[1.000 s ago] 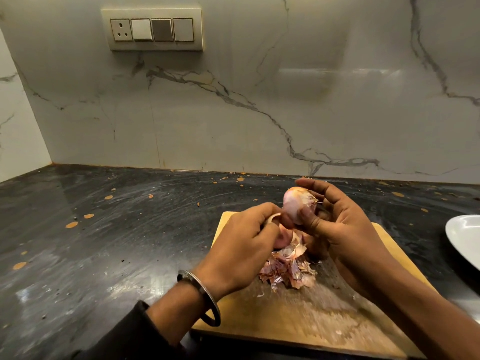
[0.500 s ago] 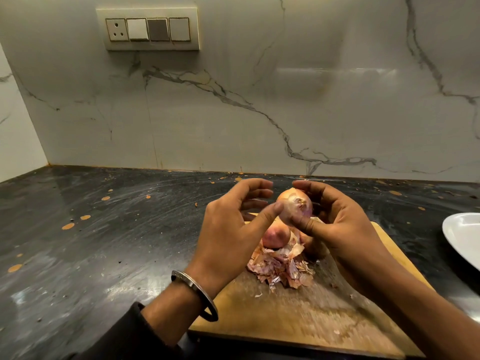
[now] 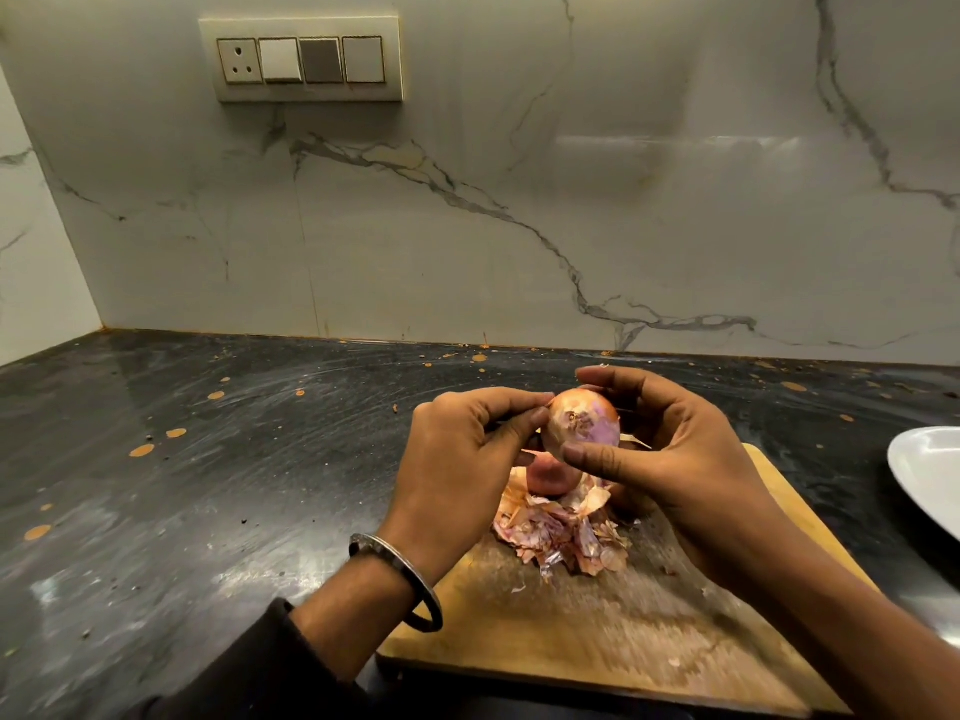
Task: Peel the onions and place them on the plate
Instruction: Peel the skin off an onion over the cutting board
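My right hand holds a partly skinned pink-brown onion between thumb and fingers, lifted above the wooden cutting board. My left hand pinches at the onion's left side with thumb and forefinger, on a flap of skin. Under the hands a second onion rests on the board, half hidden, beside a heap of papery peels. The white plate shows only its left rim at the right edge.
Dark stone counter with orange specks stretches left and behind the board. A marble backsplash rises behind, with a switch panel high on it. A steel bangle circles my left wrist.
My left hand rose from the board, opened, and now pinches the side of the held onion. My right hand has turned the onion slightly and lifted it.
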A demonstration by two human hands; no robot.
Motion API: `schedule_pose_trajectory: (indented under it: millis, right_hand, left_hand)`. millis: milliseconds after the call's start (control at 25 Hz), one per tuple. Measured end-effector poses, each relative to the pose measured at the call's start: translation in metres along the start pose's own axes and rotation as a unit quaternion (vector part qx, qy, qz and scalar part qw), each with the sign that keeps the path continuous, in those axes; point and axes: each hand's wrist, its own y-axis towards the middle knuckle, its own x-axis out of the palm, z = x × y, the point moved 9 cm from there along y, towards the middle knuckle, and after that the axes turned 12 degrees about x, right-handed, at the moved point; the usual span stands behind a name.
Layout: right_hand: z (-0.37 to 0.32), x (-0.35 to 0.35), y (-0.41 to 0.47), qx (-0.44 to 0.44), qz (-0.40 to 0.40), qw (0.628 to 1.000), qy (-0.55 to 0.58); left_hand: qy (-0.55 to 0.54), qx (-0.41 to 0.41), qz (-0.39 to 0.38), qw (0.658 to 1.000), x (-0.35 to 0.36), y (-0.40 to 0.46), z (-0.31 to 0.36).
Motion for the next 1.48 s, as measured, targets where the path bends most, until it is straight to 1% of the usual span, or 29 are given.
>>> schedule_pose_trajectory:
  millis: [160, 240, 360, 480, 560, 640, 720, 760, 920, 1000, 1040, 1080, 1160, 1200, 1280, 1320, 1400, 1480]
  right_hand:
    - [0.0, 0.002, -0.001, -0.005, -0.009, 1.0, 0.009]
    - [0.0, 0.005, -0.001, -0.009, -0.023, 1.0, 0.012]
    - [-0.001, 0.008, -0.001, -0.013, -0.045, 0.998, 0.031]
    - [0.0, 0.01, -0.001, -0.01, -0.063, 0.996, 0.062]
    - [0.003, 0.013, 0.0, 0.005, -0.087, 0.992, 0.096]
    - [0.008, 0.019, 0.002, 0.041, -0.119, 0.978, 0.167]
    - [0.01, 0.022, 0.003, 0.064, -0.143, 0.962, 0.225]
    - [0.01, 0.021, 0.004, 0.065, -0.145, 0.959, 0.233]
    - [0.012, 0.01, 0.006, 0.057, -0.098, 0.977, 0.182]
    - [0.013, 0.007, 0.007, 0.052, -0.083, 0.983, 0.157]
    - [0.013, 0.006, 0.006, 0.049, -0.078, 0.985, 0.146]
    - [0.013, 0.006, 0.006, 0.047, -0.074, 0.987, 0.133]
    - [0.013, 0.006, 0.005, 0.041, -0.067, 0.992, 0.097]
    - [0.012, 0.006, 0.004, 0.033, -0.065, 0.994, 0.082]
    - [0.009, 0.005, 0.003, 0.017, -0.057, 0.996, 0.069]
    - [0.008, 0.004, 0.003, 0.012, -0.047, 0.997, 0.067]
    - [0.008, -0.002, 0.004, 0.006, -0.019, 0.998, 0.063]
    - [0.011, -0.003, 0.005, 0.011, -0.011, 0.998, 0.053]
  left_hand:
    - [0.018, 0.01, 0.021, 1.0, -0.004, 0.001, 0.001]
    - [-0.002, -0.011, 0.037, 0.999, -0.006, 0.001, -0.004]
    - [-0.083, -0.073, 0.057, 0.992, -0.006, 0.0, -0.018]
    - [-0.092, -0.088, 0.048, 0.991, -0.005, -0.002, -0.021]
    - [-0.094, -0.093, 0.036, 0.991, -0.003, -0.002, -0.021]
    - [-0.091, -0.094, 0.038, 0.991, -0.004, -0.002, -0.022]
    - [-0.074, -0.089, 0.037, 0.993, -0.005, -0.001, -0.021]
    - [-0.059, -0.084, 0.029, 0.994, -0.005, -0.001, -0.02]
    - [0.025, -0.054, -0.022, 0.998, 0.004, -0.003, -0.012]
    - [0.068, -0.036, -0.007, 0.997, -0.001, -0.001, -0.009]
    - [0.06, -0.034, 0.009, 0.998, -0.004, 0.0, -0.009]
    - [0.023, -0.04, 0.019, 0.999, -0.005, 0.0, -0.009]
    - [-0.066, -0.061, 0.001, 0.996, 0.001, 0.0, -0.011]
    - [-0.077, -0.057, -0.019, 0.995, 0.005, 0.0, -0.01]
    - [-0.066, -0.041, -0.048, 0.996, 0.01, -0.001, -0.006]
    - [-0.073, -0.043, -0.049, 0.995, 0.01, -0.001, -0.007]
    - [-0.124, -0.067, -0.031, 0.989, 0.01, -0.002, -0.011]
    - [-0.158, -0.085, -0.008, 0.984, 0.009, -0.003, -0.015]
